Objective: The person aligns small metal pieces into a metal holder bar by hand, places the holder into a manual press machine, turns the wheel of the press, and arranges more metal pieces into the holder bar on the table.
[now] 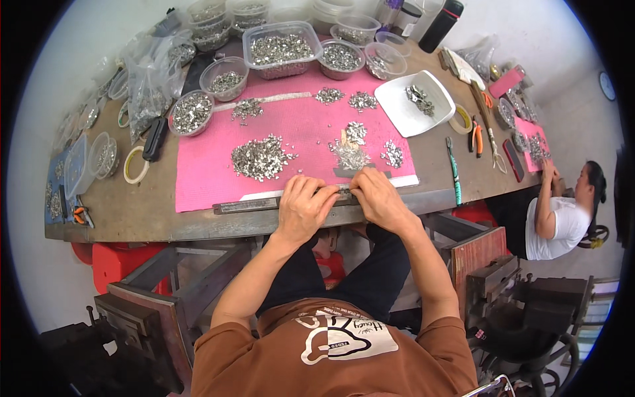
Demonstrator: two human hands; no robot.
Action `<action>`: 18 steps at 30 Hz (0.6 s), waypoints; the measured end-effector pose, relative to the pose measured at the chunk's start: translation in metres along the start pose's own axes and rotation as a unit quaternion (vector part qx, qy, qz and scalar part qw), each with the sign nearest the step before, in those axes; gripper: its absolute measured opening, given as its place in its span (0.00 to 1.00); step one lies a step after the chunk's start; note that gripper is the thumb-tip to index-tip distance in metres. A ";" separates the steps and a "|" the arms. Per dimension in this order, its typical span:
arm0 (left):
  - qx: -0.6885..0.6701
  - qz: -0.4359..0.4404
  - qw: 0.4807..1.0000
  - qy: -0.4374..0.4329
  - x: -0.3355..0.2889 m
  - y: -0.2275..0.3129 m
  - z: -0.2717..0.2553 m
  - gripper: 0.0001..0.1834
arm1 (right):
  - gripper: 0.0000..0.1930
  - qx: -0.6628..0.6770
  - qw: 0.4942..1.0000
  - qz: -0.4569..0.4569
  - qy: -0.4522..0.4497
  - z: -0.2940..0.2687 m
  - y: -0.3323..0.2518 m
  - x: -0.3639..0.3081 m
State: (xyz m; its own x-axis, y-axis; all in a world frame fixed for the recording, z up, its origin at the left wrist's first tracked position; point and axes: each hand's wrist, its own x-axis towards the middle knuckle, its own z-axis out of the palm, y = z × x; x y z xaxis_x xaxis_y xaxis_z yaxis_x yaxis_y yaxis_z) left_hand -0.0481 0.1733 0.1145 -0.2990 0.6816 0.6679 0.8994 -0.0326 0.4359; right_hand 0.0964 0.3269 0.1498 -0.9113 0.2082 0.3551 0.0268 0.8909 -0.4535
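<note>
At the table's front edge, my left hand (304, 205) and my right hand (380, 200) work close together over a long, narrow dark metal bar (248, 206). The fingers of both are drawn together in a pinch, and whatever lies between the fingertips is too small or hidden to name. Just beyond the fingers, a pile of thin silvery pieces (350, 157) lies on the pink mat (205, 175). A larger heap of small shiny metal pieces (259, 157) is to the left, and a smaller heap of metal bits (392, 153) to the right.
Plastic tubs (280, 49) of metal pieces line the back. A white tray (400, 119) stands right of the mat, near orange-handled pliers (476, 137) and green tweezers (454, 172). Tape (135, 165) lies left. Another person (559, 221) works at far right.
</note>
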 end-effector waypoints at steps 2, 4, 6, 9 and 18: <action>-0.006 0.003 1.000 0.001 0.000 -0.001 0.001 0.09 | 0.07 -0.018 1.000 -0.009 0.006 0.003 -0.005 -0.002; -0.011 0.005 1.000 0.001 -0.001 -0.001 0.000 0.09 | 0.07 -0.054 0.998 -0.030 0.023 0.008 -0.005 -0.003; -0.012 0.000 1.000 -0.002 -0.001 0.001 0.001 0.08 | 0.07 -0.046 0.998 -0.027 0.041 0.013 -0.004 -0.006; -0.010 -0.004 1.000 -0.003 -0.001 0.002 0.002 0.08 | 0.07 -0.012 0.997 -0.014 0.080 0.020 -0.001 -0.010; -0.050 -0.013 0.998 -0.026 0.002 -0.001 -0.004 0.10 | 0.06 0.060 0.984 0.052 0.161 0.033 -0.005 -0.015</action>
State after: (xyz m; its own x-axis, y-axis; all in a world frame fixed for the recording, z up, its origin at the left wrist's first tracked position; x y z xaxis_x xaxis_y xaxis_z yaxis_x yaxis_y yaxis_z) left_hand -0.0508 0.1719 0.1176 -0.3032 0.7196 0.6246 0.8544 -0.0850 0.5127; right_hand 0.0965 0.3059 0.1200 -0.7282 0.4294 0.5342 0.0460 0.8082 -0.5871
